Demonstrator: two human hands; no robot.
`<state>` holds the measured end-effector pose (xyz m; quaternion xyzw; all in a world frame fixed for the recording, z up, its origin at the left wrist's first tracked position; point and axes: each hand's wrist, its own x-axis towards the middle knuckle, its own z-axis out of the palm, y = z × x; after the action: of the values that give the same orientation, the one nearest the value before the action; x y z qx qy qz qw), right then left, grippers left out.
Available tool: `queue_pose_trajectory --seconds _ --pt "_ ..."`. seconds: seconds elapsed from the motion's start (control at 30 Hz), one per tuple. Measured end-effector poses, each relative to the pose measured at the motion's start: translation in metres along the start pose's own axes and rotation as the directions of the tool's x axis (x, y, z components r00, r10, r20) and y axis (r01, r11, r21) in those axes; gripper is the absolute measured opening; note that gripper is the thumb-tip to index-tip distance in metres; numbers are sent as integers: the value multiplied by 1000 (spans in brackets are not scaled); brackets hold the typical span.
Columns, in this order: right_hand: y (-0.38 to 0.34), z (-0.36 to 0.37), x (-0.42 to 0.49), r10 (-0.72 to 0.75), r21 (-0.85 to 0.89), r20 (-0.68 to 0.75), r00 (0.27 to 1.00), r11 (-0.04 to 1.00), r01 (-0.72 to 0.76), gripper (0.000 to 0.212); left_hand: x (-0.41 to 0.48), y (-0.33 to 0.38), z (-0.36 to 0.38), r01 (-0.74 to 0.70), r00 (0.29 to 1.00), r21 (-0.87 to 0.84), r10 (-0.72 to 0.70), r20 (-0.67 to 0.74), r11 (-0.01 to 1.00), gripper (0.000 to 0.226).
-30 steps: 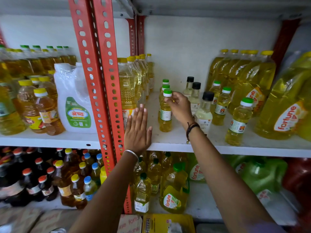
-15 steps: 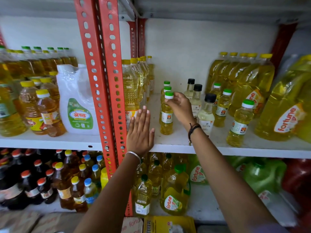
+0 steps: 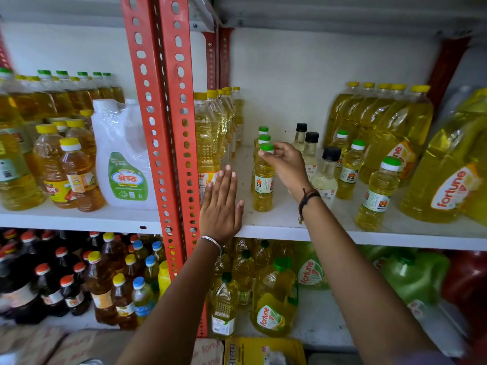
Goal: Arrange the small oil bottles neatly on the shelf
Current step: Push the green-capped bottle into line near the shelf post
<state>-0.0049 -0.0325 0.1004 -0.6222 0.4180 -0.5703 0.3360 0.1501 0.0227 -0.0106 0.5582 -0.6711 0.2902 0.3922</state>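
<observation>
A row of three small green-capped oil bottles stands on the white shelf (image 3: 290, 225). My right hand (image 3: 286, 164) pinches the cap of the front small oil bottle (image 3: 263, 185), which is upright on the shelf. Behind it the middle one (image 3: 264, 139) and the rear one (image 3: 263, 130) show mostly their caps. My left hand (image 3: 221, 206) lies flat, fingers spread, on the shelf edge beside the tall yellow-capped bottle (image 3: 207, 138). Three more small green-capped bottles stand to the right, the nearest (image 3: 376, 196) by the front edge.
Three black-capped clear bottles (image 3: 325, 175) stand right of my right hand. Large Fortune oil jugs (image 3: 445, 180) fill the right side. A red perforated upright (image 3: 168, 127) divides the shelf; a white jug (image 3: 123, 159) and amber bottles sit left. The lower shelf holds more bottles.
The view has shifted slightly. My right hand stays on the front bottle's cap, and the bottle looks a bit straighter in line with the two behind. My left hand has barely moved.
</observation>
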Motion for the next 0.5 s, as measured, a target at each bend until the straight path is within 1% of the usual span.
queue_pose_trajectory --seconds 0.07,0.1,0.27,0.5 --pt "1 -4 -2 -1 75 47 999 997 -3 37 0 0 0 0 1000 6 0 3 1000 62" --pt "1 -5 -3 -12 76 49 999 997 8 38 0 1 1 0 1000 6 0 3 1000 62" --pt "2 -3 -4 -30 57 31 999 998 28 34 0 1 -1 0 1000 5 0 1 1000 61" --pt "5 5 -4 -62 -38 8 998 997 63 24 1 1 -2 -1 1000 8 1 3 1000 62"
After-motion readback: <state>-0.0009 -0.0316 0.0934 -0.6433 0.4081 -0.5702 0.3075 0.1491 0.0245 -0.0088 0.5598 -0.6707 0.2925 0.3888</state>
